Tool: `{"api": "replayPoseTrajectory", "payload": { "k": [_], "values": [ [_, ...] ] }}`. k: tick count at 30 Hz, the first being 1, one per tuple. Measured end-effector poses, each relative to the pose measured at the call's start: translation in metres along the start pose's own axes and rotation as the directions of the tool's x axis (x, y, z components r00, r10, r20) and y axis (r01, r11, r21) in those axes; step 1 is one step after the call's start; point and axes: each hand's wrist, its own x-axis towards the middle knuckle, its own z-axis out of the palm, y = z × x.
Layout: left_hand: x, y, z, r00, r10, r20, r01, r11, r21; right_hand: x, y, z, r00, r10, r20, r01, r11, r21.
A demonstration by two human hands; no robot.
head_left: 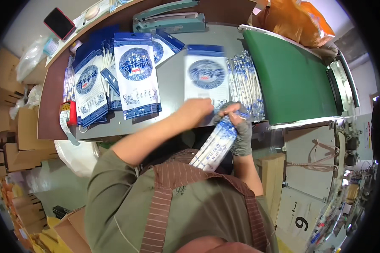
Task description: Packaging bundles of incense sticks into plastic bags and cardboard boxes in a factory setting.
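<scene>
Head view: pouch [206, 76] open, sticks [215, 145] at mouth.

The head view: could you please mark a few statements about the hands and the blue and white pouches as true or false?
1. The right hand wears a grey fingerless glove. True.
2. The right hand grips a bundle of narrow sachets. True.
3. The left hand rests on the phone. False: it is at the blurred pouch.
4. The conveyor belt is red. False: it is green.
5. A stack of pouches lies on the grey table. True.
</scene>
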Motion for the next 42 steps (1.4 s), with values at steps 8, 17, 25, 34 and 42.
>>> {"api": "replayPoseTrajectory", "payload": {
  "k": [8, 17, 25, 34, 42],
  "values": [
    [-0.015, -0.014, 0.013, 0.932, -0.331, 0.146, 0.337, 0.648, -0.683, 0.032, 0.060, -0.018, 0.989, 0.134, 0.069, -0.130, 0.990, -0.057],
    [-0.041, 0.013, 0.005, 0.859, -0.437, -0.265, 0.189, 0.753, -0.630, 0.037, 0.031, 0.025, 0.966, 0.125, 0.225, -0.079, 0.976, -0.203],
    [-0.052, 0.003, 0.007, 0.592, -0.789, -0.167, 0.104, 0.280, -0.954, 0.043, 0.072, -0.015, 0.962, 0.238, 0.131, -0.066, 0.675, -0.735],
    [-0.100, 0.064, -0.043, 0.888, -0.107, -0.447, -0.103, 0.902, -0.420, -0.054, 0.045, 0.012, 0.987, 0.160, 0.031, -0.130, 0.885, -0.447],
    [-0.094, 0.065, -0.091, 0.927, -0.315, -0.206, 0.084, 0.707, -0.702, -0.021, -0.001, 0.037, 0.993, -0.099, 0.061, 0.040, -0.203, -0.978]
  ]
}}
